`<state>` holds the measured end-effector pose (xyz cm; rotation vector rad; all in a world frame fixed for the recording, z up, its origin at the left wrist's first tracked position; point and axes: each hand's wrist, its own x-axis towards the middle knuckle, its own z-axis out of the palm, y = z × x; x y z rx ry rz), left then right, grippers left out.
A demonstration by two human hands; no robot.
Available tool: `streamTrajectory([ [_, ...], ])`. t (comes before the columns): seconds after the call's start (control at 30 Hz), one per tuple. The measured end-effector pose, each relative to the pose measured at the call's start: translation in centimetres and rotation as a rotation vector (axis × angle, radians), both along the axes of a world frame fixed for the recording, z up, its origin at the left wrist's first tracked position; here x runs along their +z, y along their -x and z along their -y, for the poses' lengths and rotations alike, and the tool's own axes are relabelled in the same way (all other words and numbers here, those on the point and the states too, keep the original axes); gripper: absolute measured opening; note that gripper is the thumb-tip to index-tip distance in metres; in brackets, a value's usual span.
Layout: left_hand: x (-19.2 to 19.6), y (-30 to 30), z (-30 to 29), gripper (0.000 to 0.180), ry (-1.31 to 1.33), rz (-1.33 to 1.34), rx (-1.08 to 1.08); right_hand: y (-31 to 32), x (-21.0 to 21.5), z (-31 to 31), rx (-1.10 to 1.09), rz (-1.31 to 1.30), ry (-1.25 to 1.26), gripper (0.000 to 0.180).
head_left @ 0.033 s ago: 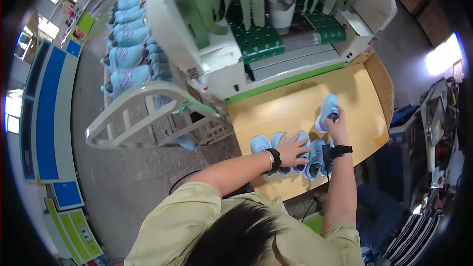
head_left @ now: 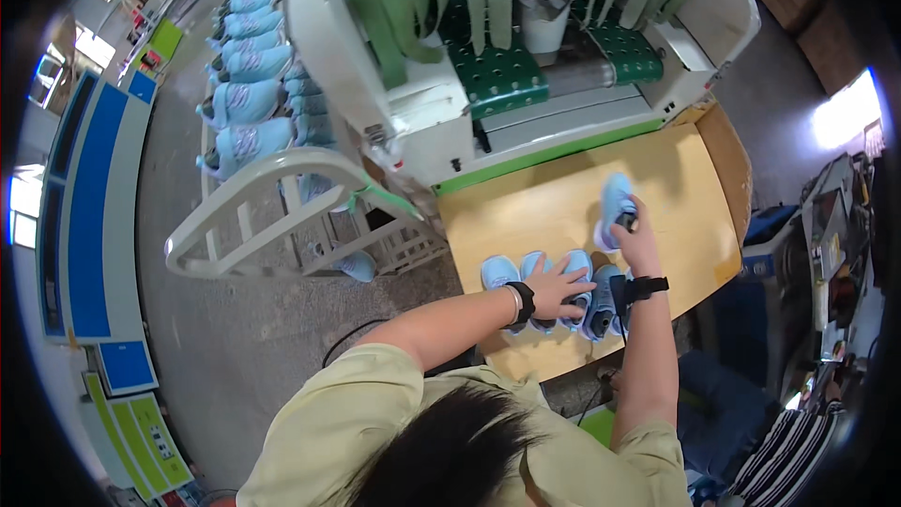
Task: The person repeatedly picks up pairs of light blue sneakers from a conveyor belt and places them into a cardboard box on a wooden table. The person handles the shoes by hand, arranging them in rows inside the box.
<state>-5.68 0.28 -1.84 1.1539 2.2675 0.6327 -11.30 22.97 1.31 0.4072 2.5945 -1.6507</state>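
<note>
Where the left hand (head_left: 560, 287) lies — shoes (head_left: 499, 271) half covered

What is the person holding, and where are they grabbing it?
The right hand grips a light blue shoe at its heel end. The left hand rests on the shoe row.

Wood table (head_left: 563, 211) is carrying a row of blue shoes (head_left: 540, 277) at front edge, w/ one more shoe (head_left: 615, 202) lying apart.
</note>
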Motion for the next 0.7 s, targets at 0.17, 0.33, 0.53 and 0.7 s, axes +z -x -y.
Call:
streamTrajectory([
  [0.17,1.2,-1.4,0.0,0.071,0.031,0.046,0.044,2.2,-0.7,11.2,0.355,-0.096,-0.078,0.071],
  [0.33,-5.8,-3.6,1.3,0.06,-0.284,0.005,0.016,0.7,-3.0,17.7,0.502,0.251,0.139,0.069],
  [0.53,1.6,-1.0,6.8,0.074,-0.1,-0.05,-0.041,-7.0,3.6,4.5,0.324,-0.1,-0.501,0.079],
  [0.7,0.0,-0.5,6.2,0.081,-0.047,-0.083,-0.126,-16.3,-4.1,-2.5,-0.027,0.106,-0.469,0.095],
])
